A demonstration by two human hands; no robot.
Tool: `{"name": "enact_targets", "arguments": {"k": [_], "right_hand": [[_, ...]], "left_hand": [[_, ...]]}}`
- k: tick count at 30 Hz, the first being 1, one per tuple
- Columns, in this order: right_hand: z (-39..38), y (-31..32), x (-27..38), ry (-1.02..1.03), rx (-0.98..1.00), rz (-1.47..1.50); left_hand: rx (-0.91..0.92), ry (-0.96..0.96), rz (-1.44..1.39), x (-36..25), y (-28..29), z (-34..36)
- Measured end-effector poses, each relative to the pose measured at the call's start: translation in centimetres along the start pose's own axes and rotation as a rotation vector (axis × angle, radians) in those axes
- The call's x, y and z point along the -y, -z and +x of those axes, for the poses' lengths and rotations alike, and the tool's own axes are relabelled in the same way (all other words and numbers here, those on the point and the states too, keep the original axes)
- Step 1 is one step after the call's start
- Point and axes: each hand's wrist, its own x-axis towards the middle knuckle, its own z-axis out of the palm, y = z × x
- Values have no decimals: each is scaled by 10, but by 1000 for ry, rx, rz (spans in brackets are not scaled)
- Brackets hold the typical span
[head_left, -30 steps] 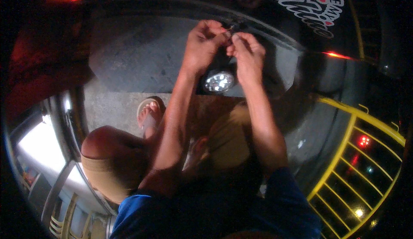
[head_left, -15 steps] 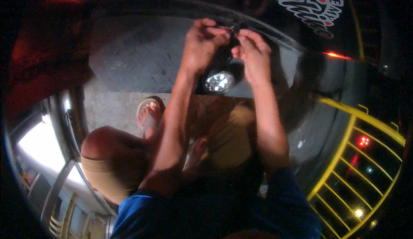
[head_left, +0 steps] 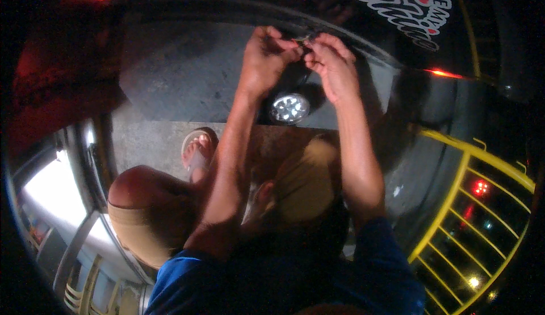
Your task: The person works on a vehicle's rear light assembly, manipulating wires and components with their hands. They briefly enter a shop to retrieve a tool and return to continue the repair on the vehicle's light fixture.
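Thin wire, pretty blurry tbh, is held just past a round clear lamp by the left hand and, looks like, the right hand too, both pinched narrow and close together, with a sandaled foot on the gray floor off to the left.

The lamp looks glossy, the shorts matt cloth.
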Motion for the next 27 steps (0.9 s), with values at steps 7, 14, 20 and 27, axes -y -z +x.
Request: {"name": "enact_targets", "arguments": {"k": [7,14,20,27], "right_hand": [[3,-4,-1,30,-31,-35],[6,-3,-4,-9,-60,1],[6,-1,0,-48,-38,49],[7,0,0,-47,-28,-3]], "left_hand": [[-3,-22,120,1,-2,0],[17,-18,131,3,-2,0],[38,-16,140,1,-1,-1],[40,-18,111,4,-1,0]]}}
